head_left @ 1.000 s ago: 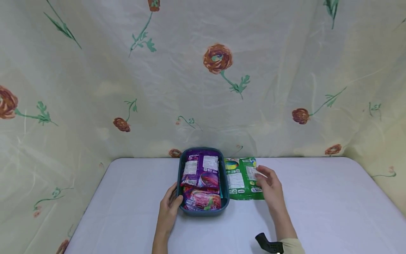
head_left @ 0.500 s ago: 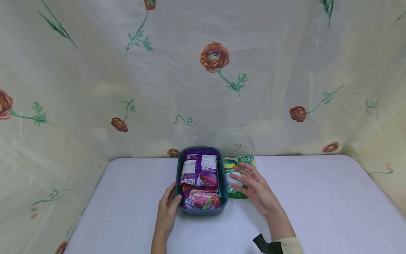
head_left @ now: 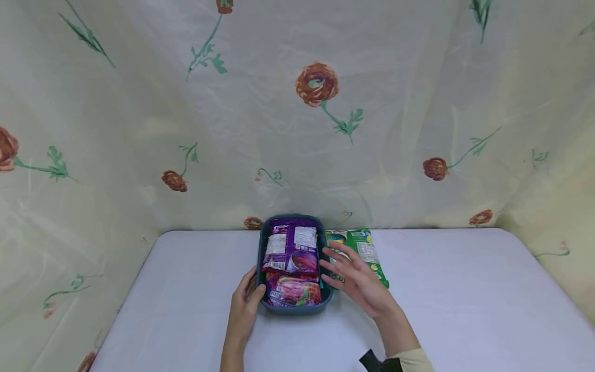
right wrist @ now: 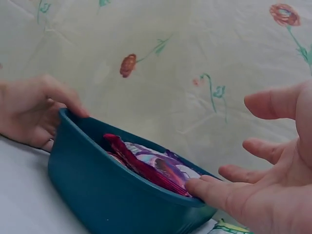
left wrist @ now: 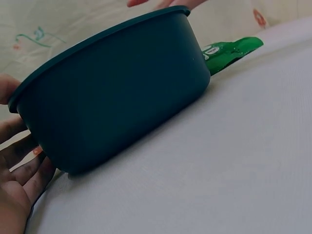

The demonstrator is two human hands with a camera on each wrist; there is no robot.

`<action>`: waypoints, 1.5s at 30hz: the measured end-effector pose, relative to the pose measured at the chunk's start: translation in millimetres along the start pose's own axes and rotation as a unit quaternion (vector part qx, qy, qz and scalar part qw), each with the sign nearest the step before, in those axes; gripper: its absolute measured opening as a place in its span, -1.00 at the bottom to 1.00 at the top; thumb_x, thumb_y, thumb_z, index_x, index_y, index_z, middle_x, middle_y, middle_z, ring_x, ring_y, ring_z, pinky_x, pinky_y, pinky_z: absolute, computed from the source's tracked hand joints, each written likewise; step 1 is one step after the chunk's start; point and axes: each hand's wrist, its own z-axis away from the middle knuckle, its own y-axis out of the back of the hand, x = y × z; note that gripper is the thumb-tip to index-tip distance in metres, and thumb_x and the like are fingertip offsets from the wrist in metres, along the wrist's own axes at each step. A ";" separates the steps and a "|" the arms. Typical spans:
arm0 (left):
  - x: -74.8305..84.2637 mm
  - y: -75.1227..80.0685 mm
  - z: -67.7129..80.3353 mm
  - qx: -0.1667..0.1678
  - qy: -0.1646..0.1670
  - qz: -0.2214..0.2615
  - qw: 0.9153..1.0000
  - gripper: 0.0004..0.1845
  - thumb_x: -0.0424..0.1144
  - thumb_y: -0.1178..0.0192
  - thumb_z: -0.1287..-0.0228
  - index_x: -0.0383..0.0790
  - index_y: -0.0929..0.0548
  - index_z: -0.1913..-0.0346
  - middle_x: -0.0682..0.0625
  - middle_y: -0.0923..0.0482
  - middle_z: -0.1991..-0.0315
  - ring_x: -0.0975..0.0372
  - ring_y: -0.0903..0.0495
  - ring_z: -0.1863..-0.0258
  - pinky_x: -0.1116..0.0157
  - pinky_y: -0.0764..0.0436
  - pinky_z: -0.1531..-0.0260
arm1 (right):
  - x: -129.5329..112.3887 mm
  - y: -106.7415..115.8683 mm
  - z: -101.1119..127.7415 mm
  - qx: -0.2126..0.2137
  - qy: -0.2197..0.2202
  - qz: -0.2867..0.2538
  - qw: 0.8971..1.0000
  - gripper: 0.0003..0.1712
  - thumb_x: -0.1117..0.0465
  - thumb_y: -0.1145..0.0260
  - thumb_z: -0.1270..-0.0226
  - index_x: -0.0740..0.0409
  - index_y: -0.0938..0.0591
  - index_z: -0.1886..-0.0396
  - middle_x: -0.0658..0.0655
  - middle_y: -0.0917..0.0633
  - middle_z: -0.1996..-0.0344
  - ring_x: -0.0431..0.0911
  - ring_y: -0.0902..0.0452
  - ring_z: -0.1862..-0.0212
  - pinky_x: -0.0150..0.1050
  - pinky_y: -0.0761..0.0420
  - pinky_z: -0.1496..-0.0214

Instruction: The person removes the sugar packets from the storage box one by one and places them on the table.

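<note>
A dark teal tub (head_left: 297, 310) stands at the table's far middle with purple snack packets (head_left: 292, 247) stacked in it. My left hand (head_left: 245, 306) holds its near-left corner, thumb over the rim (right wrist: 73, 108) and fingers against the outer wall (left wrist: 22, 163). My right hand (head_left: 359, 281) is open with fingers spread beside the tub's right rim. In the right wrist view one fingertip (right wrist: 197, 187) touches that rim. A green packet (head_left: 370, 251) lies flat on the table right of the tub, partly under my right hand. It also shows behind the tub (left wrist: 229, 50).
The table (head_left: 465, 299) is covered in pale lilac cloth. A cream curtain with flower prints (head_left: 318, 85) hangs close behind the tub and wraps both sides. A black strap (head_left: 372, 361) sits on my right wrist.
My right hand has moved left from the green packet's right side, across it, to the tub's right rim. My left hand has kept its hold on the tub.
</note>
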 end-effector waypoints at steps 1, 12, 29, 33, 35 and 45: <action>-0.1 0.1 0.1 -0.002 0.000 -0.003 1.000 -0.45 -0.15 -0.07 -0.37 -0.14 -0.29 -0.38 -0.17 -0.31 -0.35 0.03 -0.33 -0.34 0.18 -0.34 -0.30 | 0.6 -1.9 -0.2 0.003 -0.006 -0.001 1.000 -0.37 0.22 0.13 -0.53 0.12 0.10 -0.48 0.30 0.06 -0.48 0.25 0.07 -0.48 0.04 -0.30 -0.38; 1.0 2.6 2.0 -0.002 0.002 -0.010 1.000 -0.45 -0.15 -0.07 -0.37 -0.12 -0.28 -0.38 -0.16 -0.32 -0.35 0.03 -0.35 -0.33 0.18 -0.34 -0.30 | 2.4 -20.0 -3.9 0.059 -0.023 0.042 0.997 -0.40 0.23 0.06 -0.50 0.06 -0.04 -0.46 0.21 0.00 -0.48 0.21 0.08 -0.49 0.12 -0.14 -0.44; -2.5 2.7 1.6 -0.002 0.008 0.001 1.000 -0.46 -0.17 -0.08 -0.36 -0.11 -0.30 -0.37 -0.15 -0.33 -0.34 0.03 -0.34 -0.34 0.16 -0.33 -0.31 | 5.4 -41.8 -22.5 0.113 -0.081 0.114 0.984 -0.48 0.08 0.12 -0.53 -0.05 -0.15 -0.42 0.11 0.05 -0.50 0.10 0.17 -0.52 0.18 0.06 -0.48; -1.8 1.2 2.5 -0.004 0.011 0.005 1.000 -0.46 -0.18 -0.09 -0.35 -0.12 -0.30 -0.37 -0.15 -0.33 -0.34 0.03 -0.34 -0.34 0.15 -0.33 -0.31 | 8.1 -42.7 -25.4 0.120 -0.088 0.110 0.983 -0.49 0.08 0.13 -0.53 -0.04 -0.17 -0.42 0.10 0.05 -0.50 0.08 0.18 -0.52 0.15 0.12 -0.50; -1.6 0.6 2.8 -0.005 0.012 0.004 1.000 -0.46 -0.17 -0.09 -0.36 -0.12 -0.30 -0.37 -0.15 -0.32 -0.35 0.04 -0.33 -0.34 0.17 -0.33 -0.31 | 9.1 -41.8 -25.7 0.121 -0.088 0.106 0.983 -0.49 0.07 0.11 -0.52 -0.03 -0.18 -0.42 0.10 0.03 -0.49 0.08 0.16 -0.52 0.15 0.10 -0.50; 1.0 1.6 1.7 0.000 0.011 0.000 1.000 -0.46 -0.18 -0.08 -0.36 -0.15 -0.29 -0.37 -0.16 -0.32 -0.34 0.03 -0.34 -0.33 0.16 -0.33 -0.30 | 10.1 -37.1 -28.1 0.098 -0.062 0.037 0.993 -0.47 0.12 0.09 -0.51 0.13 -0.19 -0.40 0.13 -0.13 -0.44 0.07 0.09 -0.51 0.12 0.06 -0.51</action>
